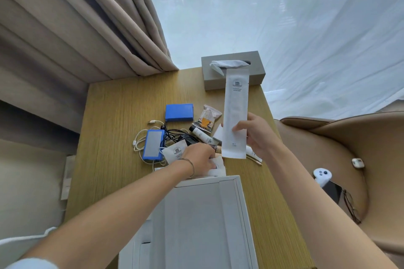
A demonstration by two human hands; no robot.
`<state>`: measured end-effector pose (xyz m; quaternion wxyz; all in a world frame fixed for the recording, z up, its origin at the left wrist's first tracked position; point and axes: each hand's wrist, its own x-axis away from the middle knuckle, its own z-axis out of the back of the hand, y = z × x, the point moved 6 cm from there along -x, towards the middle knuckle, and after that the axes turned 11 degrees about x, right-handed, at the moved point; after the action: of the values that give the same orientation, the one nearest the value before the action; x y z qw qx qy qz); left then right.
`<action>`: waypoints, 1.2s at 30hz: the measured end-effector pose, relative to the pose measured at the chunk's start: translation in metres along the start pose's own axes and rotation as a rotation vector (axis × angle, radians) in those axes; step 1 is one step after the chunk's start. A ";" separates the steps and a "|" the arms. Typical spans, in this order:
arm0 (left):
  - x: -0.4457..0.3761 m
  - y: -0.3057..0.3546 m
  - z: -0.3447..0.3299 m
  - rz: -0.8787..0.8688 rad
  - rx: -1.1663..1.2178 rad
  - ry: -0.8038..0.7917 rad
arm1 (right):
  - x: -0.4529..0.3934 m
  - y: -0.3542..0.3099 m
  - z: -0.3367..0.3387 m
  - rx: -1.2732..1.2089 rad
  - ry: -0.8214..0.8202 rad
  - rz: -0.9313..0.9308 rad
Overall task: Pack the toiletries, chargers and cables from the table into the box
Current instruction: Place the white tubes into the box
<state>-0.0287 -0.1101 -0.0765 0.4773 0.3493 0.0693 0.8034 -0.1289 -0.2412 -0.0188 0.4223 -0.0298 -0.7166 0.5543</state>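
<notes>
The wooden table [113, 116] is carrying a white box [196, 220] at its near edge, a grey tissue box [258, 67] at its far edge, and clutter at its middle: blue chargers [179, 112], tangled cables [140, 137], a small tube [201, 133]. The right hand [255, 133] is pinching a long white packet [236, 113], thumb in front, fingers curled behind, holding it upright above the pile. The left hand [197, 156] is reaching down with bent fingers, touching small white sachets [215, 167] beside the box's far edge.

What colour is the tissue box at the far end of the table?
The tissue box is grey, seen in the head view.
</notes>
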 end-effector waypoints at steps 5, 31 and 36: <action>0.008 -0.010 0.019 -0.013 0.204 0.135 | 0.031 -0.013 -0.009 0.035 -0.055 0.088; 0.191 -0.081 0.122 0.192 1.502 1.220 | 0.142 0.069 -0.086 0.385 -0.019 0.179; 0.210 -0.114 0.086 0.379 1.614 1.175 | 0.147 0.110 -0.117 0.580 -0.010 0.117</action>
<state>0.0439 0.1030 0.0415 -0.1458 0.1223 0.7583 0.6235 -0.1955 -0.0340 -0.0210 0.3769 0.0537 -0.5274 0.7596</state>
